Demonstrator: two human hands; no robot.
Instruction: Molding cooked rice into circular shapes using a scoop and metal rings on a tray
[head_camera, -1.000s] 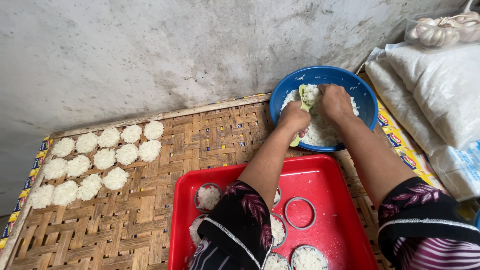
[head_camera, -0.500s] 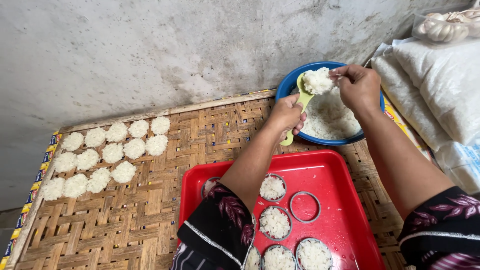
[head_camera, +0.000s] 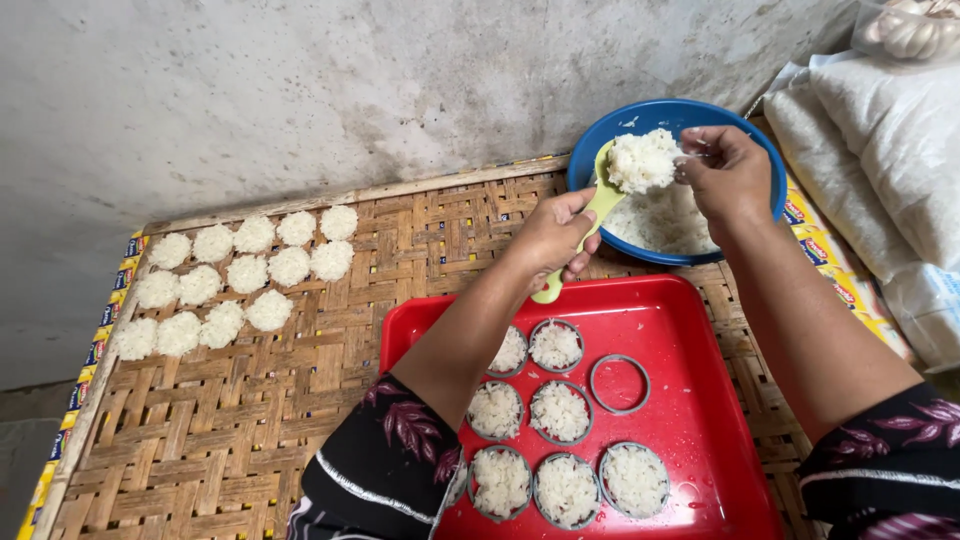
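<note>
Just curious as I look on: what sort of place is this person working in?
Probably a simple home food-making spot at floor level: a woven bamboo mat lies against a rough concrete wall, with shaped rice rounds laid out and sacks alongside.

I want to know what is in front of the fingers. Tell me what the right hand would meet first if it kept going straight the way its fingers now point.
The right hand points left, its fingertips at the rice heap on the green spoon held by the left hand. It would likely meet that rice first, above the blue bowl.
</note>
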